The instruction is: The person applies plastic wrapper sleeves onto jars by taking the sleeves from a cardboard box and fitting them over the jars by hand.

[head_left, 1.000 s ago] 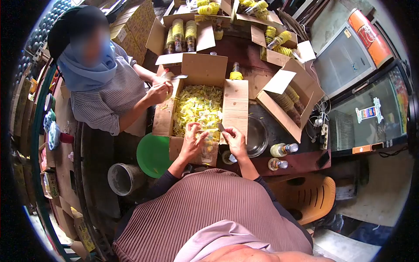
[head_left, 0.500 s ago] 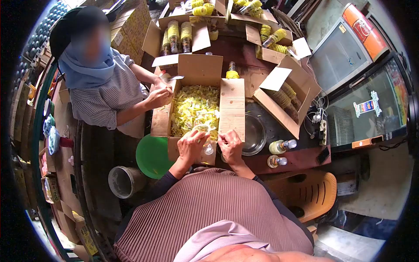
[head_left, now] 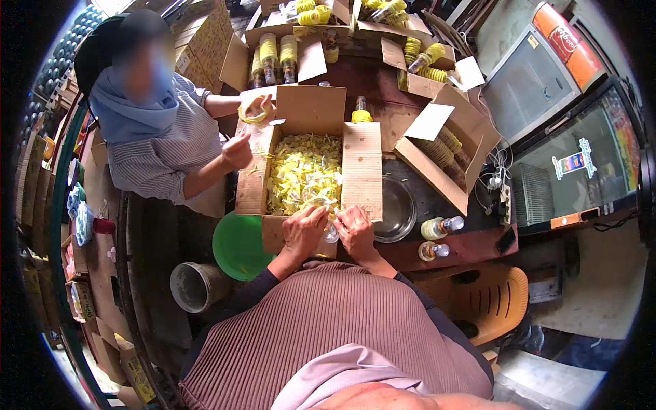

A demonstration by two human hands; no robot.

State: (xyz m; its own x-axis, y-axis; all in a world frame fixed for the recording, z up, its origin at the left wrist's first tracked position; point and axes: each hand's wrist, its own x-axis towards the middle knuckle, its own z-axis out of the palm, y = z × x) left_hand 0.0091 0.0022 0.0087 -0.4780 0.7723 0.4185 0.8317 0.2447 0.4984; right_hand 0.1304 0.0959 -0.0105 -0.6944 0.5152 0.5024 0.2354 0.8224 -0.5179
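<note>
An open cardboard box is filled with small yellow and white pieces. At its near edge, my left hand has its fingers closed on something small that I cannot make out. My right hand is beside it, fingers pinched together, with what they hold hidden. A clear plastic item shows between and below my hands. To the right of the box lies a round metal bowl, and a green basin is at the lower left.
Across the box's left side, a co-worker holds a yellow ring-like bundle. Two capped bottles lie at the right. Boxes of yellow-wrapped bottles stand right and behind. A grey bucket is at the lower left.
My right hand has moved left, close to my left hand, and the dark flat item seen in it earlier no longer shows. The co-worker's hands have moved apart, exposing the yellow bundle.
</note>
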